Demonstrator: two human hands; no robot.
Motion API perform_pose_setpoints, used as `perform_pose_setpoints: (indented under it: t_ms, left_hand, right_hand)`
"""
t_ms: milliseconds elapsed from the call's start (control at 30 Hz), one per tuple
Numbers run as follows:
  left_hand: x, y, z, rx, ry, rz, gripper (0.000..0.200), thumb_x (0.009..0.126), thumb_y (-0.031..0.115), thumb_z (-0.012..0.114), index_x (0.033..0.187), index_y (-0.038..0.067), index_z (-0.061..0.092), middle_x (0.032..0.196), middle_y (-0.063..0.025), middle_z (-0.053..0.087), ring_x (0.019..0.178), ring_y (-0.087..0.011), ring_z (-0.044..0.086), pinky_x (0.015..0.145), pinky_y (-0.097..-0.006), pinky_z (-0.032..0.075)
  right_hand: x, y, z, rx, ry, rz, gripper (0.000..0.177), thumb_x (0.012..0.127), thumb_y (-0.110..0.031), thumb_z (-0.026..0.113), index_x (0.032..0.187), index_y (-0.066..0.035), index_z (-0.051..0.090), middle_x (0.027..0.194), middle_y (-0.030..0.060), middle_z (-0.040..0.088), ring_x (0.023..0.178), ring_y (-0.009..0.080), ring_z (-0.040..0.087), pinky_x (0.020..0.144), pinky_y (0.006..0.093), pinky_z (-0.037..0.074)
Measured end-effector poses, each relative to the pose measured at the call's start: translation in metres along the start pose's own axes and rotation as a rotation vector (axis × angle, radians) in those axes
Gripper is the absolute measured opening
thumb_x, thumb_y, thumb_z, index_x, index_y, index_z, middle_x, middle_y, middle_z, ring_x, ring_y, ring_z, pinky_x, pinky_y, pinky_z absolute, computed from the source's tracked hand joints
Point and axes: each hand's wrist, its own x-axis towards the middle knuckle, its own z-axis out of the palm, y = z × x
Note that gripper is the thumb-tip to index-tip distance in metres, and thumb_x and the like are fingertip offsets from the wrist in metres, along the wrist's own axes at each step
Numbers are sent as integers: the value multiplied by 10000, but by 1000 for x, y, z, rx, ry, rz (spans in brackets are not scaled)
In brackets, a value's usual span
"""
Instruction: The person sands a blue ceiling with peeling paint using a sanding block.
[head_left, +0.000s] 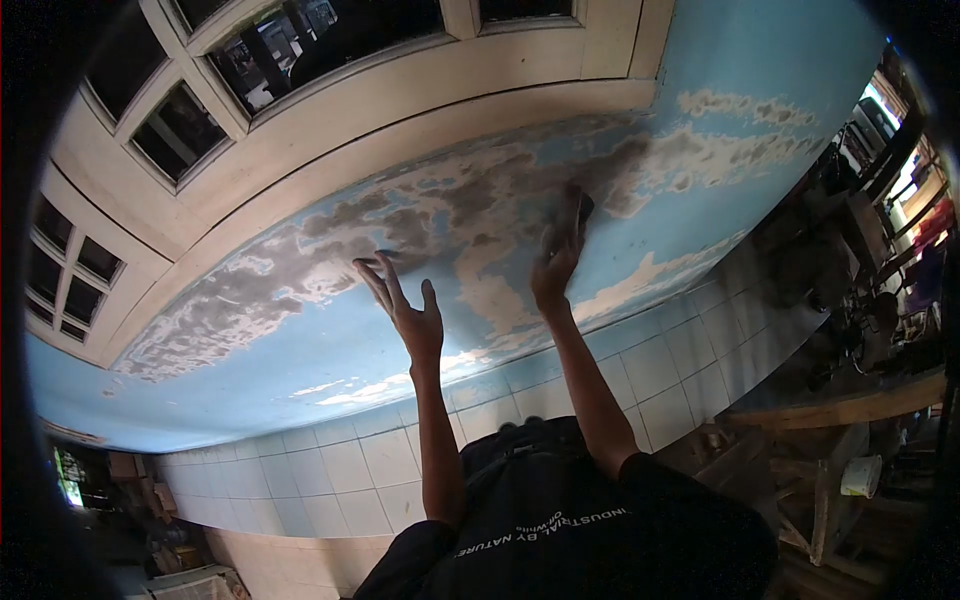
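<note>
My left hand is raised before the blue wall, its fingers spread and the thumb apart, holding nothing. Its fingertips are at or close to the wall; contact is hard to judge. Farther right, my right hand is closed around a dark flat piece that looks like sandpaper. That hand is smeared by motion, and the piece lies against or very near the wall. Around both hands the wall carries rough grey and whitish patches where the blue paint is gone.
Above the patched band is a cream wooden window frame with dark panes. White tiles line the lower wall. At right stand a wooden bench, a white bucket and dark cluttered machinery.
</note>
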Motion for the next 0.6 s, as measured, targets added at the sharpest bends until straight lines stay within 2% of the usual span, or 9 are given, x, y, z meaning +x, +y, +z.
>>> perform_pose_setpoints:
  t_ms: [33, 167, 233, 300, 367, 400, 500, 533, 600]
  left_hand:
    - [0, 0, 1, -1, -4, 6, 867, 808, -32, 664, 1531, 196, 244, 1606, -171, 3, 1473, -381, 36, 1159, -531, 206]
    - [-1, -2, 7, -1, 3, 10, 876, 805, -30, 672, 1532, 196, 239, 1605, -172, -3, 1473, -381, 31, 1159, -533, 207]
    - [-1, -2, 9, 10, 28, 23, 879, 803, -31, 676, 1532, 194, 239, 1605, -173, -4, 1473, -382, 28, 1160, -531, 206]
    - [-1, -1, 7, 3, 16, 19, 881, 804, -28, 677, 1533, 193, 235, 1604, -177, -3, 1473, -384, 27, 1160, -531, 204]
    - [-1, -1, 5, 0, 11, 8, 882, 805, -26, 678, 1534, 192, 231, 1603, -180, -3, 1472, -385, 27, 1160, -530, 202]
    - [-1, -2, 4, 6, -7, 7, 886, 806, -24, 678, 1536, 194, 226, 1603, -182, -3, 1472, -386, 27, 1159, -530, 203]
    - [-3, 0, 4, 23, -17, -1, 887, 809, -20, 677, 1538, 196, 220, 1603, -184, -1, 1473, -386, 30, 1155, -530, 206]
    - [-2, 1, 5, 30, -15, 0, 885, 811, -18, 676, 1538, 196, 219, 1603, -184, -1, 1473, -386, 32, 1153, -530, 209]
    - [-2, 1, 7, 33, -4, 7, 878, 813, -18, 673, 1537, 196, 224, 1603, -183, 0, 1473, -385, 33, 1154, -532, 208]
  right_hand:
    - [4, -1, -1, -5, 52, 67, 432, 1050, -203, 316, 1436, -33, 410, 1491, 171, 388, 1394, 409, 306, 1157, 517, 215]
    - [-24, -20, 12, 86, -6, 46, 433, 1046, -196, 332, 1445, -42, 399, 1496, 181, 375, 1395, 421, 293, 1157, 518, 217]
    - [-41, -23, 12, -41, -221, -23, 446, 1042, -165, 351, 1460, -10, 344, 1502, 158, 377, 1410, 346, 313, 1170, 512, 189]
    - [-33, -12, 8, -95, -251, -47, 438, 1037, -150, 365, 1449, -2, 358, 1499, 173, 376, 1408, 348, 316, 1165, 511, 208]
    - [-17, 0, 5, 50, 20, 27, 440, 1042, -179, 326, 1429, 20, 391, 1495, 184, 374, 1397, 422, 292, 1160, 515, 206]
    - [-7, -1, -2, 196, 51, 152, 439, 1044, -181, 318, 1426, 19, 398, 1487, 183, 388, 1394, 418, 300, 1157, 516, 210]
    - [-20, 4, 12, 72, 64, 280, 439, 1046, -185, 309, 1431, 8, 396, 1482, 180, 398, 1391, 406, 313, 1156, 505, 218]
    - [-28, 3, 16, 72, 64, 280, 439, 1046, -185, 309, 1431, 8, 396, 1482, 180, 398, 1391, 406, 313, 1156, 505, 218]
    - [-32, -19, 14, -2, -94, 6, 439, 1044, -175, 310, 1441, -1, 382, 1487, 183, 388, 1393, 406, 309, 1156, 493, 228]
